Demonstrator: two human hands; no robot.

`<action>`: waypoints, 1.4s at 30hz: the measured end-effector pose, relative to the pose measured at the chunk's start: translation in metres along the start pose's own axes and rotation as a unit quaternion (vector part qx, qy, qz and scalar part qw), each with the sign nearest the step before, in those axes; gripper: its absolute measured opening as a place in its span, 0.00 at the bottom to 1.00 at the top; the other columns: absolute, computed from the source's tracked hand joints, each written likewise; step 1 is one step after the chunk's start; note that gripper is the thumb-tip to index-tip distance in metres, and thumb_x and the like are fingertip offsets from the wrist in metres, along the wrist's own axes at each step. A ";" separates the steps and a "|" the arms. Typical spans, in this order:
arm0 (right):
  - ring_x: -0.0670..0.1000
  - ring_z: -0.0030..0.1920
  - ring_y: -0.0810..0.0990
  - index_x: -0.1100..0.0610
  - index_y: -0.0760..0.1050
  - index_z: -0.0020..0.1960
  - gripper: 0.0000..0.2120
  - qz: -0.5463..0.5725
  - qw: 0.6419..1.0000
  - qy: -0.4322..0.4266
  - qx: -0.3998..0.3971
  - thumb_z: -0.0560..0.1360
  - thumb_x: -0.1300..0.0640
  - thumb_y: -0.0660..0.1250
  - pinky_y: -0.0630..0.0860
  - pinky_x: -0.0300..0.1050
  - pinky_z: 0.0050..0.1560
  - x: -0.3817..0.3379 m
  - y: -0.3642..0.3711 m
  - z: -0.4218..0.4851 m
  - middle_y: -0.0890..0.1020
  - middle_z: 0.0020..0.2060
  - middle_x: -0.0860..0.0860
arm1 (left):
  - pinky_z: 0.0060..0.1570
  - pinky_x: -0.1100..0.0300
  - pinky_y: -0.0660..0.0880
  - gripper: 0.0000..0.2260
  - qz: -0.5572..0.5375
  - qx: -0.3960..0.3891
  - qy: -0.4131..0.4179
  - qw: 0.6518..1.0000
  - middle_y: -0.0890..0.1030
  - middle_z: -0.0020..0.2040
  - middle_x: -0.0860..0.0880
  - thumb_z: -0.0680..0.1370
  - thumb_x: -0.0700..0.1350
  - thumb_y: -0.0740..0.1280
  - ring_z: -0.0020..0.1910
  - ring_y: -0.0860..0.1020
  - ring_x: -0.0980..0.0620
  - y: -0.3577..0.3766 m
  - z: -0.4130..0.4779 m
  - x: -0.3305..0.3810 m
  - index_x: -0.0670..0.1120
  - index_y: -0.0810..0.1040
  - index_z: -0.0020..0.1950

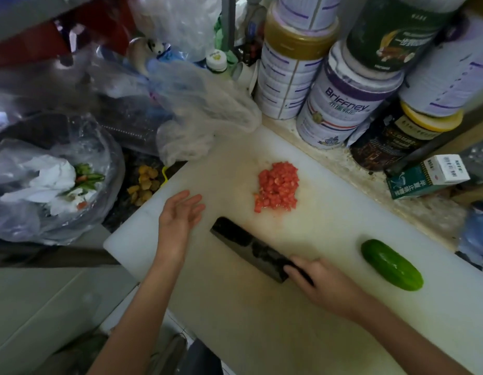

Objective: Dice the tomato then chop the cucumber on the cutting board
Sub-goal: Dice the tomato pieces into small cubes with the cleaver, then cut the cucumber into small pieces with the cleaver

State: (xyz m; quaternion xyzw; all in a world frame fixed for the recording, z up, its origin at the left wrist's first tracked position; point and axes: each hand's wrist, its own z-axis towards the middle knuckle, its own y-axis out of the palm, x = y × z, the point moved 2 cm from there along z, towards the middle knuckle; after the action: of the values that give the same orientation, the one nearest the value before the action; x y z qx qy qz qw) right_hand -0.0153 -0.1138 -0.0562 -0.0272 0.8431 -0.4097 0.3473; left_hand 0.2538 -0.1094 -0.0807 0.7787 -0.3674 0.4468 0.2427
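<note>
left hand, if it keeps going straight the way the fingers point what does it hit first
Likely the clear plastic bag beyond the cutting board, after crossing bare board; the left hand points just left of the diced tomato. Its height is unclear.

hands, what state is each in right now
Left hand: open, holding nothing.
Right hand: closed on the knife handle.

Dim, soft indoor light; wide-angle bending at the edges, blur in the upper-left clutter.

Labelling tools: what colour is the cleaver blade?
The cleaver blade is black, mottled; head view.
</note>
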 end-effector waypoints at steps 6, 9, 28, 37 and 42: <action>0.48 0.25 0.74 0.53 0.72 0.45 0.09 -0.041 0.995 0.021 0.088 0.81 0.51 0.57 0.68 0.43 0.29 0.026 -0.043 0.031 0.75 0.27 0.49 | 0.61 0.66 0.72 0.10 0.172 -0.022 0.101 0.980 0.80 0.57 0.53 0.83 0.40 0.60 0.57 0.77 0.58 -0.009 -0.017 -0.016 0.49 0.76 0.61; 0.48 0.24 0.70 0.55 0.71 0.45 0.10 -0.098 0.990 0.004 0.101 0.81 0.51 0.56 0.64 0.44 0.30 0.023 -0.050 0.034 0.71 0.25 0.49 | 0.63 0.67 0.68 0.14 0.313 -0.053 0.185 0.930 0.76 0.62 0.53 0.83 0.39 0.59 0.62 0.73 0.58 -0.009 -0.025 -0.024 0.45 0.76 0.66; 0.48 0.24 0.66 0.54 0.70 0.45 0.10 -0.099 0.985 -0.011 0.139 0.81 0.51 0.56 0.63 0.44 0.29 0.021 -0.053 0.022 0.67 0.24 0.45 | 0.42 0.55 0.79 0.19 0.581 -0.066 0.287 0.759 0.81 0.54 0.45 0.76 0.47 0.56 0.52 0.70 0.51 0.005 -0.029 -0.022 0.39 0.83 0.54; 0.48 0.22 0.69 0.50 0.69 0.43 0.09 0.019 0.979 0.008 0.203 0.80 0.49 0.57 0.58 0.35 0.22 0.011 -0.054 -0.033 0.68 0.22 0.46 | 0.56 0.53 0.72 0.15 0.593 -0.086 0.237 0.765 0.72 0.67 0.48 0.81 0.46 0.60 0.65 0.70 0.47 0.026 -0.030 -0.004 0.44 0.77 0.65; 0.49 0.22 0.69 0.46 0.69 0.43 0.06 0.098 0.962 0.052 0.251 0.79 0.50 0.60 0.62 0.43 0.24 0.005 -0.044 -0.057 0.73 0.25 0.53 | 0.55 0.53 0.74 0.15 0.547 -0.114 0.270 0.784 0.75 0.64 0.46 0.81 0.44 0.62 0.62 0.73 0.46 0.043 -0.039 0.000 0.43 0.78 0.65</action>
State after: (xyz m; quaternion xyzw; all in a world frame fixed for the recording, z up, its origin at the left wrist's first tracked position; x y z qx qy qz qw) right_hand -0.0643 -0.1063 -0.0036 0.1644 0.7285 -0.5732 0.3372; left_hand 0.2000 -0.1078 -0.0598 0.2609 -0.6994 0.6519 0.1338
